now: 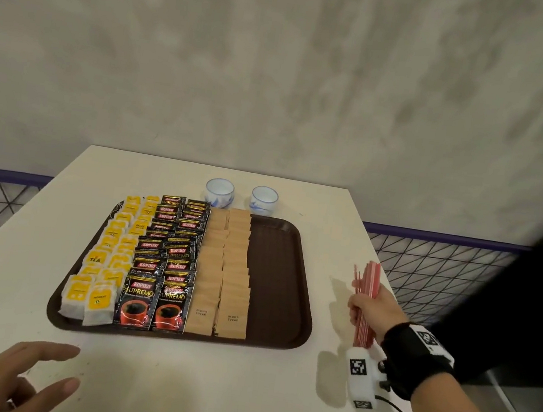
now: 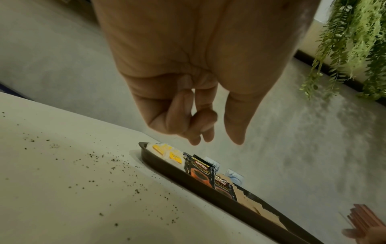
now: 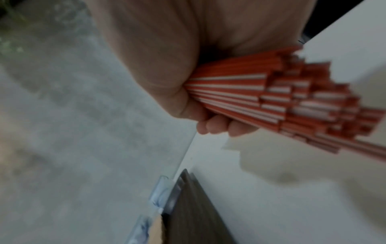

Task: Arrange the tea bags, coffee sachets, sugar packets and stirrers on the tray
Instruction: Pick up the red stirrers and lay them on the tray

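Observation:
A brown tray (image 1: pixel 283 276) on the white table holds rows of yellow tea bags (image 1: pixel 107 260), black coffee sachets (image 1: pixel 166 261) and tan brown sugar packets (image 1: pixel 225 269); its right strip is bare. My right hand (image 1: pixel 375 311) grips a bundle of red and white stirrers (image 1: pixel 366 299) upright above the table, just right of the tray. The right wrist view shows my fingers curled round the stirrers (image 3: pixel 261 92). My left hand (image 1: pixel 19 376) hovers over the table in front of the tray, fingers loosely bent and holding nothing (image 2: pixel 200 130).
Two small blue and white cups (image 1: pixel 219 192) (image 1: pixel 263 199) stand behind the tray. Dark specks (image 2: pixel 117 165) litter the table near the tray's front left corner. A wire mesh fence (image 1: pixel 427 271) runs behind the table; a grey wall rises beyond.

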